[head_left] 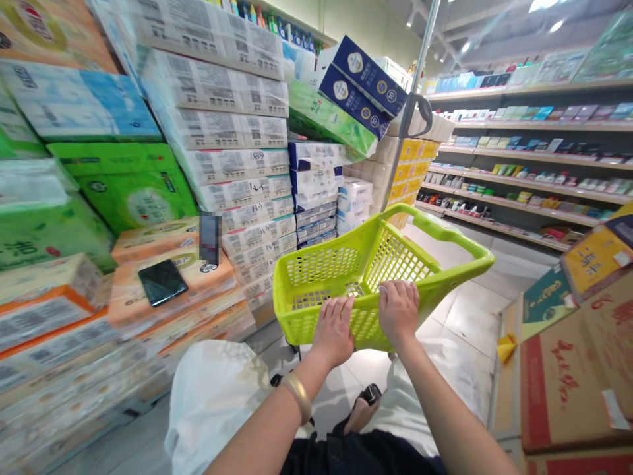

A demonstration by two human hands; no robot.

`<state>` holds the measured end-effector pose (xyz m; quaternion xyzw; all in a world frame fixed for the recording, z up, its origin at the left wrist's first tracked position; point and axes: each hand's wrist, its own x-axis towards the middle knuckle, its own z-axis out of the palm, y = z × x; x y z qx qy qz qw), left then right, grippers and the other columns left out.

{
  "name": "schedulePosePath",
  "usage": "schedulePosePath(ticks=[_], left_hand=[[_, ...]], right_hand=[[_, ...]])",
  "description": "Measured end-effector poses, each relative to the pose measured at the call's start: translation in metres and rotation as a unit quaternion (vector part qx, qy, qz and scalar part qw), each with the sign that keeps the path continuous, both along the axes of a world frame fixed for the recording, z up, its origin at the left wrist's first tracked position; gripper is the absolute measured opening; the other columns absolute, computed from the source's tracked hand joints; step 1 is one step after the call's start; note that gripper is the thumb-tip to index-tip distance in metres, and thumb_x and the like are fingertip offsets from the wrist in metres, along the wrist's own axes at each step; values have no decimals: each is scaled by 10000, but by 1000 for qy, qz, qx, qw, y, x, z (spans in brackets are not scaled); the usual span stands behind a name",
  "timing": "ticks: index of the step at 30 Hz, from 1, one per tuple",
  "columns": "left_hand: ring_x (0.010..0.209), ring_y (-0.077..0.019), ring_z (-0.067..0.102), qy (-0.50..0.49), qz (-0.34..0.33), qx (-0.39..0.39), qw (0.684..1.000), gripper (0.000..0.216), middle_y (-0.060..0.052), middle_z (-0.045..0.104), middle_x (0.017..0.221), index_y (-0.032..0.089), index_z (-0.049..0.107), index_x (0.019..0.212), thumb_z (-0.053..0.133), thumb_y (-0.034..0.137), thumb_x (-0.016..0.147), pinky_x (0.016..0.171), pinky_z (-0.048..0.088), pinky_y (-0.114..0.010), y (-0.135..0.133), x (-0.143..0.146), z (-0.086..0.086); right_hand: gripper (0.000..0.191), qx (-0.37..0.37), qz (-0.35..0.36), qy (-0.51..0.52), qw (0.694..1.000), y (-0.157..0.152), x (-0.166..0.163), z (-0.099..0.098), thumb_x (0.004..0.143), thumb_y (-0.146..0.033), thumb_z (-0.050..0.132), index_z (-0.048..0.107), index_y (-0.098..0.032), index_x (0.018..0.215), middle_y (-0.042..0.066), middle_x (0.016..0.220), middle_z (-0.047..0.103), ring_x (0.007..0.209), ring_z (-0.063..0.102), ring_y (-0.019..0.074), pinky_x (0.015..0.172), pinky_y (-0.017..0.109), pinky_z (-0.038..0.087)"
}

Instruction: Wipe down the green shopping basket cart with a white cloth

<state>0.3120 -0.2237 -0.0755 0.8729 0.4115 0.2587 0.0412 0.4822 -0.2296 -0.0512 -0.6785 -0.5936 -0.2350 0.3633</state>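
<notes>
A lime-green plastic shopping basket [316, 274] stands on the shop floor in front of me, empty as far as I can see. My left hand [334, 330] and my right hand [398, 309] both grip its near rim, fingers curled over the edge. A gold bangle [298, 394] sits on my left wrist. The basket's handle [445, 232] arches up on the far side. A black phone [162, 282] lies flat on an orange tissue pack [198, 267] to my left, apart from both hands.
Tall stacks of wrapped tissue and paper packs [232, 125] fill the left side. Brown cardboard boxes [573, 369] stand at the right. A metal pole [413, 99] rises behind the basket. Shelves with small goods [534, 152] line the far right; tiled floor [469, 310] runs between.
</notes>
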Motion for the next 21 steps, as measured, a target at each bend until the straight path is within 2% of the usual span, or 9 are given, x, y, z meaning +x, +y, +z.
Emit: schedulePosePath(ticks=[4, 7, 10, 21], left_hand=[[1308, -288, 351, 4, -7, 3, 1000, 804, -125, 438, 1380, 173, 233, 1431, 520, 172, 679, 1145, 222, -505, -1, -1, 0], [1304, -283, 363, 9, -11, 3, 1000, 806, -118, 440, 1383, 190, 228, 1434, 512, 159, 680, 1138, 233, -509, 1, -5, 0], [1301, -271, 372, 11, -14, 1, 1000, 813, -108, 447, 1380, 199, 221, 1444, 502, 144, 683, 1141, 240, -494, 2, -8, 0], [1322, -260, 356, 12, -23, 2, 1000, 779, -102, 443, 1400, 182, 249, 1446, 498, 153, 708, 1165, 221, -461, -1, -8, 0]], right_hand=[[238, -23, 67, 2, 997, 1, -33, -8, 950, -246, 411, 646, -230, 913, 40, 940, 657, 980, 527, 198, 1079, 379, 228], [223, -31, 95, -4, 995, -1, -40, -9, 950, -249, 426, 649, -242, 931, 31, 943, 664, 987, 533, 189, 1067, 362, 238], [216, -24, 89, -14, 996, -3, -26, -6, 947, -255, 438, 653, -241, 955, 31, 947, 668, 980, 540, 186, 1066, 357, 248], [261, 39, -9, -36, 999, -8, 39, 1, 956, -301, 411, 657, -214, 958, 57, 1026, 647, 1076, 517, 213, 1089, 402, 252]])
